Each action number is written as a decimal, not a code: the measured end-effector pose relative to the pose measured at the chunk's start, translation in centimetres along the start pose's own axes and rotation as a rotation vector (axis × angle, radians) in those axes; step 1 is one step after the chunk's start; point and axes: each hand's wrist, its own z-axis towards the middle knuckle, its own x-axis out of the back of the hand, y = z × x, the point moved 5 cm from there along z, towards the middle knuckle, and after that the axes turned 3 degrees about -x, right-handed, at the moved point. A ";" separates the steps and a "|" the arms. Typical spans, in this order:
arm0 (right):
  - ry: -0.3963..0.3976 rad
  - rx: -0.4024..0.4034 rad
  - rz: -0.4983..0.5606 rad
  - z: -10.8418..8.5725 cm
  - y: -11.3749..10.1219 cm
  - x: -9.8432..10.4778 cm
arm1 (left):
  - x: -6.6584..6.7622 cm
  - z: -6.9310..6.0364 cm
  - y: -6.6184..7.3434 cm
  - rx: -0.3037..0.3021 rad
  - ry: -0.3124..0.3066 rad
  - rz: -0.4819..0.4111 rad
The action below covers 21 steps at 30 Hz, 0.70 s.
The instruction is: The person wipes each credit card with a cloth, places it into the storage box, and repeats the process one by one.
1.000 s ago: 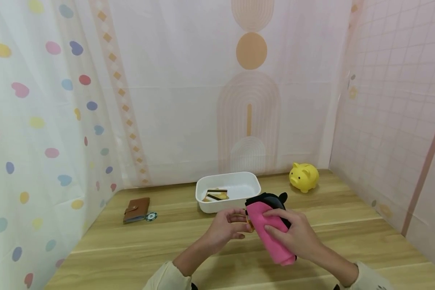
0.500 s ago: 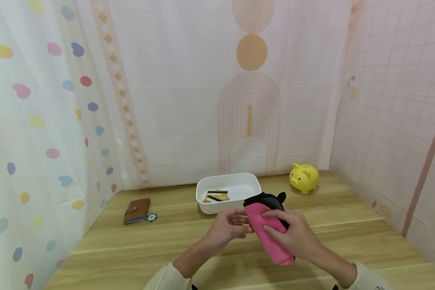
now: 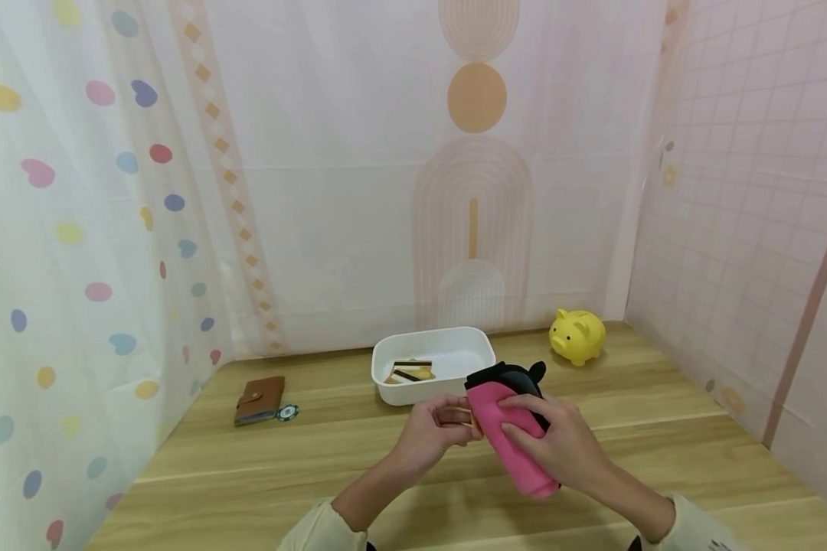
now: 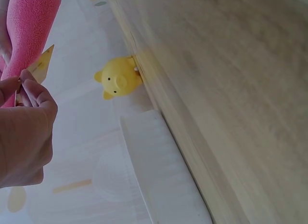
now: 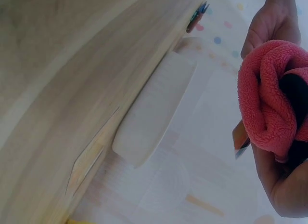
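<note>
In the head view my left hand (image 3: pixel 427 440) holds its fingers and thumb together at the left edge of a folded pink fleecy cloth (image 3: pixel 506 436). The left wrist view shows it pinching a gold card (image 4: pixel 42 65), whose corner sticks out past the cloth. My right hand (image 3: pixel 565 444) grips the cloth, thumb and fingers pressing on its pink face. Black material (image 3: pixel 513 375) with a small rounded black tab lies along the cloth's top. In the right wrist view the cloth (image 5: pixel 264 98) is rolled in thick folds, and the card's end (image 5: pixel 240 137) pokes out beside it.
A white tub (image 3: pixel 396 394) behind the hands holds gold cards (image 3: pixel 413 366) with dark stripes. A yellow piggy bank (image 3: pixel 577 337) stands at the back right. On the left lie a brown wallet (image 3: pixel 262 398) and a poker chip (image 3: pixel 288 412) on the wooden table (image 3: pixel 214 490).
Both hands stay almost in place, with the pink cloth shifting only slightly. The sliver of card seen between left fingers and cloth varies a little. Nothing else has moved.
</note>
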 end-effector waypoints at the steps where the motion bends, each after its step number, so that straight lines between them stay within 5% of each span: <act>1: 0.003 0.000 -0.006 0.0 0.1 0.0 | 0.0 0.0 0.0 -0.006 0.003 0.006; 21: 0.019 -0.042 0.006 -0.2 0.9 0.7 | 0.5 0.0 0.1 0.002 0.004 0.037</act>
